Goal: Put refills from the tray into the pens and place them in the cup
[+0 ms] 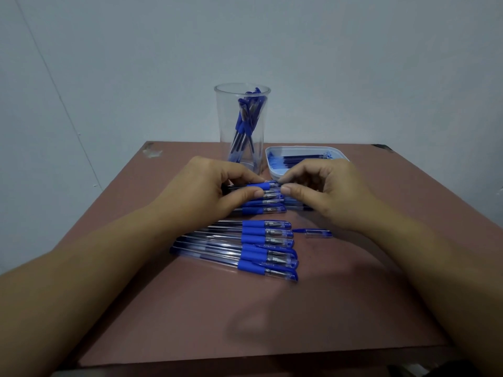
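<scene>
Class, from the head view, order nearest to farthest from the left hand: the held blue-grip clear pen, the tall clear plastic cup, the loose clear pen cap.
1. blue-grip pen, pinched by the left hand
2. clear plastic cup, just behind
3. loose pen cap, off right

Plain indoor room arranged as a small stationery workstation; whether it was a home or an office could not be told. A bare, pale grey-blue painted wall point(353, 63) stood directly behind a reddish-brown laminate tabletop point(353, 295) whose far-left corner point(152, 152) was chipped and worn. Desk goods occupied the surface: a tall clear plastic cup point(226, 126), a shallow white plastic tray point(307, 148) and rows of clear-barrelled blue pens point(245, 240).
</scene>
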